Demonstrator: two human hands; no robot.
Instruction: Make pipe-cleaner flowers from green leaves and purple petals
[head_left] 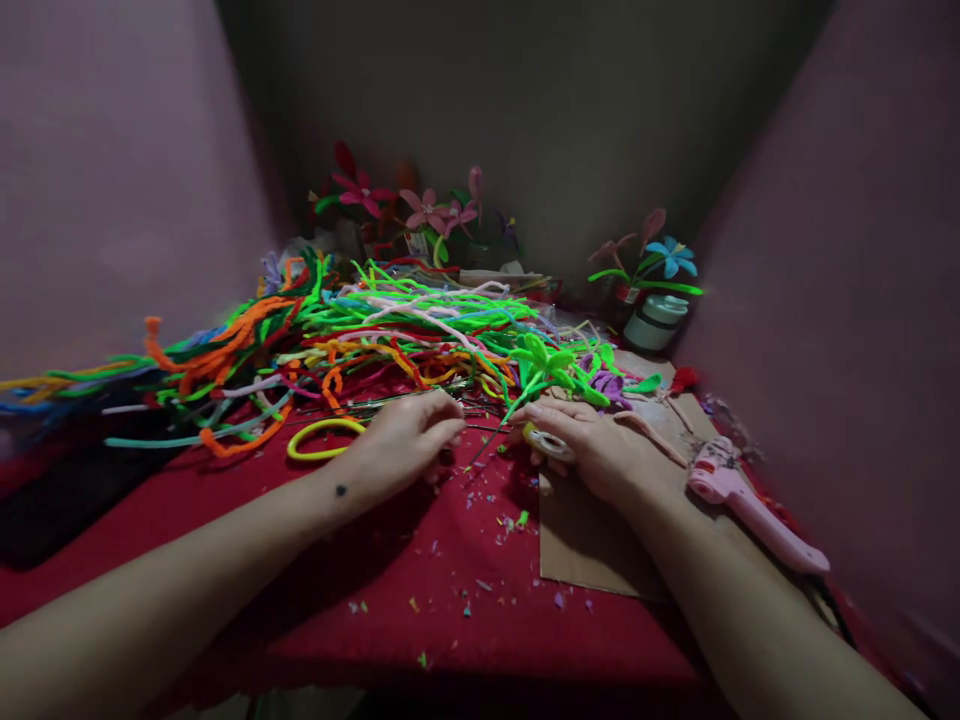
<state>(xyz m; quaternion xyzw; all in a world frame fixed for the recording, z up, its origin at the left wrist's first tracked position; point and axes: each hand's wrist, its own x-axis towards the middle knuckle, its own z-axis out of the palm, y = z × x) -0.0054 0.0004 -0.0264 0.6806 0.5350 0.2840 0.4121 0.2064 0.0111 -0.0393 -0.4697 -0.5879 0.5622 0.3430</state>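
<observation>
My right hand (581, 445) is closed around a roll of tape (549, 443) with a pale core and a yellow edge. Close to its fingertips is a bright green pipe-cleaner flower (541, 362), its green stem slanting down to a thin dark wire (484, 455). Whether the fingers also pinch the stem is hard to see. My left hand (412, 435) has its fingers curled inward, facing the right hand across a small gap; anything inside them is hidden. Thin wires (382, 404) lie just behind it, and a yellow loop (326, 440) like a scissors handle rests beside its wrist.
A heap of coloured pipe cleaners (420, 320) spreads across the back of the red cloth (450, 640). Cardboard (585, 555) and a pink glue gun (750, 505) lie at right. Pipe-cleaner flowers (427, 210) stand behind. A dark flat object (67, 500) is at left.
</observation>
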